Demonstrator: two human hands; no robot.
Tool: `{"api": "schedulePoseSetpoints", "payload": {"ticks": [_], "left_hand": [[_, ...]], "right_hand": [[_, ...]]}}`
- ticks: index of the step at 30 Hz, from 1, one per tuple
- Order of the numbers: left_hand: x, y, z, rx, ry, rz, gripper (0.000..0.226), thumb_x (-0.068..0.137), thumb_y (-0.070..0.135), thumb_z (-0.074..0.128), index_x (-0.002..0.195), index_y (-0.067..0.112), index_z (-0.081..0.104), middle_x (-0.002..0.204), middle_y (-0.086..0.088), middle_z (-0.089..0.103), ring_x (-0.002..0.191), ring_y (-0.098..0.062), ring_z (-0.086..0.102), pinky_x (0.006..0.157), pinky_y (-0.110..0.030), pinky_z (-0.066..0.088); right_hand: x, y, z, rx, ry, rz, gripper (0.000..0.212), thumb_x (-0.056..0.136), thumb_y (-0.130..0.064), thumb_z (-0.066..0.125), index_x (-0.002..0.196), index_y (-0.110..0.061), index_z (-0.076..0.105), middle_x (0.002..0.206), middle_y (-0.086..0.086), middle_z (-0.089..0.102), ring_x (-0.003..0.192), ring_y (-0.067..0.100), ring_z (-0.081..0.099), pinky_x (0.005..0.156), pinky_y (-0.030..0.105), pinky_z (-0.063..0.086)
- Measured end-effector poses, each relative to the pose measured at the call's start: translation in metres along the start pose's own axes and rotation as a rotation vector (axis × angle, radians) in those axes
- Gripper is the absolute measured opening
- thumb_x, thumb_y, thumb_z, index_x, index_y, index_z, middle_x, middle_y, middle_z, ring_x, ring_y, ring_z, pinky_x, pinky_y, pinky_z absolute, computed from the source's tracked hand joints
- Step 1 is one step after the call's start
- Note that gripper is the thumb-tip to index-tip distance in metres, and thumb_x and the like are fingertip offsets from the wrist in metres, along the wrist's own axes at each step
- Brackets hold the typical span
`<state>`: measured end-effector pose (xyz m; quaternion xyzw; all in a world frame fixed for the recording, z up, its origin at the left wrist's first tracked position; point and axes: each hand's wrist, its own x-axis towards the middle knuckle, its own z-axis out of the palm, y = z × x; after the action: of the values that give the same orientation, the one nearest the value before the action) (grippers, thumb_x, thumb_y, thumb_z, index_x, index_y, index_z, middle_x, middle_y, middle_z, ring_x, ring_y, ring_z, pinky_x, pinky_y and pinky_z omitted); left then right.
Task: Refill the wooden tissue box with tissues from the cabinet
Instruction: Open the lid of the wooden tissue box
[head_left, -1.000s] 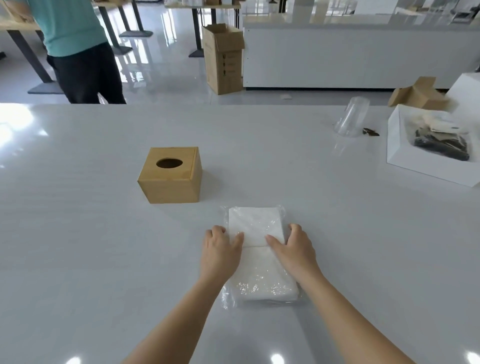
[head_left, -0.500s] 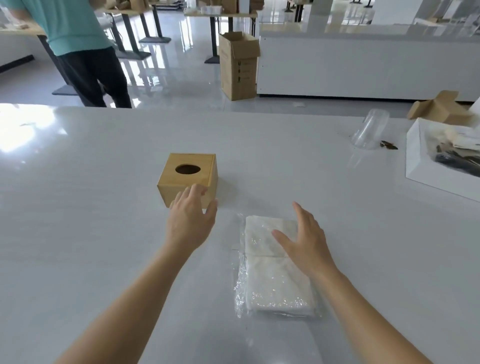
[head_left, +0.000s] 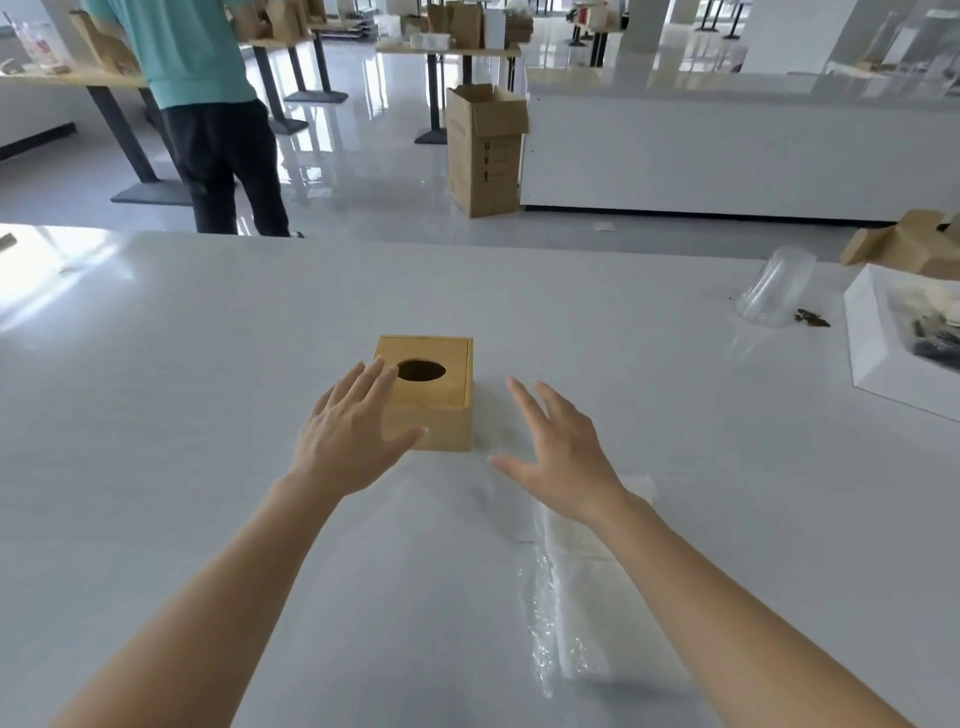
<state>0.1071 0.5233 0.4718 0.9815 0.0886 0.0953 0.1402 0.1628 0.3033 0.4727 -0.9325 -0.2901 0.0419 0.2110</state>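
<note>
At frame centre, on the glossy white table (head_left: 208, 364), the left hand (head_left: 353, 431) is spread, fingers straight, over the left edge of the square light-wood tissue box with 1 oval hole (head_left: 452, 387); contact cannot be told. The right hand (head_left: 561, 452) is spread just right of the box, holding nothing. The clear-wrapped pack of white tissues (head_left: 576, 623) is laid at lower right, partly under the right forearm.

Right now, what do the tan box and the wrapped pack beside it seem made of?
Square tan box with oval hole: wood, perhaps bamboo, matte, with a panel seam along its top. Flat white pack: seemingly paper tissues in glossy, crinkled clear plastic film.
</note>
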Motion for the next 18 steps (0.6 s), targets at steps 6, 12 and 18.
{"api": "schedulePoseSetpoints", "payload": {"ticks": [6, 12, 18], "left_hand": [[0.015, -0.035, -0.002, -0.012, -0.113, 0.056, 0.074, 0.086, 0.052, 0.054, 0.148, 0.033, 0.019, 0.159, 0.001, 0.007, 0.147, -0.018, 0.001, 0.116, -0.037, 0.013], [0.03, -0.049, 0.003, -0.032, -0.208, 0.107, 0.069, 0.089, 0.047, 0.053, 0.148, 0.036, 0.018, 0.159, -0.005, 0.0, 0.146, -0.021, -0.004, 0.115, -0.041, 0.014], [0.044, -0.056, 0.007, -0.049, -0.238, 0.144, 0.066, 0.09, 0.044, 0.054, 0.147, 0.036, 0.022, 0.159, -0.005, -0.001, 0.146, -0.023, -0.005, 0.115, -0.043, 0.015]], "right_hand": [[0.037, -0.032, 0.009, -0.039, -0.071, -0.002, 0.078, 0.089, -0.047, 0.054, 0.147, -0.037, 0.004, 0.154, 0.018, 0.01, 0.144, 0.027, 0.007, 0.113, 0.037, 0.01], [0.066, -0.047, 0.021, -0.096, -0.125, 0.006, 0.075, 0.088, -0.046, 0.054, 0.147, -0.037, 0.008, 0.155, 0.019, 0.005, 0.144, 0.027, 0.004, 0.114, 0.038, 0.008], [0.081, -0.048, 0.028, -0.148, -0.203, 0.01, 0.071, 0.087, -0.045, 0.056, 0.146, -0.034, 0.019, 0.157, 0.015, -0.008, 0.145, 0.026, -0.005, 0.115, 0.04, 0.006]]}}
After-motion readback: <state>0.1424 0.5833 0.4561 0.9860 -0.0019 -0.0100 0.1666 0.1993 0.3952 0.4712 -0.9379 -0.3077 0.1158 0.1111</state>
